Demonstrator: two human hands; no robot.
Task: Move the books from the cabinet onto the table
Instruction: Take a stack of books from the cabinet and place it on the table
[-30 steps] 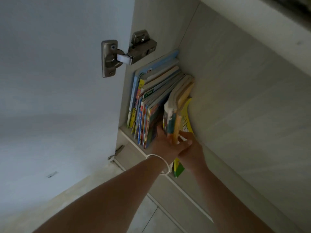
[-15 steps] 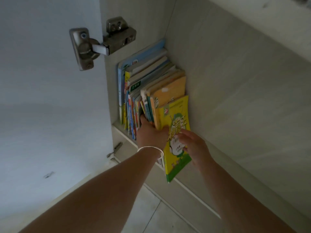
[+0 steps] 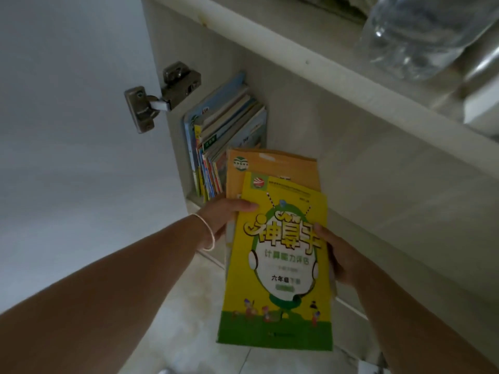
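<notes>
Dim cabinet interior, pale door (image 3: pixel 67 130) swung wide at the left on a metal hinge (image 3: pixel 159 97), light floor tiles (image 3: pixel 186 327) below. Further in, against the cabinet's left wall (image 3: pixel 172 147), a row of books (image 3: pixel 224 141) standing upright on the shelf, spines out, leaning a little.

In front of that row, clear of the shelf and held over the floor: a small stack, yellow workbook (image 3: pixel 278 268) on top, orange book (image 3: pixel 270 166) beneath, perhaps a third thin one under those, hard to tell in this light. Left hand (image 3: pixel 221 220), bracelet (image 3: pixel 209 233) at the wrist, clasped on the stack's left edge, thumb across the yellow cover. Right hand (image 3: pixel 340 255) gripping the right edge, fingers (image 3: pixel 322 232) curled over the cover.

At the far right, up on the surface (image 3: pixel 351 60) above the cabinet, a clear plastic bottle (image 3: pixel 426 33).

Best kept level and pinched from both sides while rising, since slick covers slide on each other and the orange one already sticks out the far end. Worth squaring the edges first, then lifting well clear of the overhanging lip. Better set down away from the bottle so nothing tips.
</notes>
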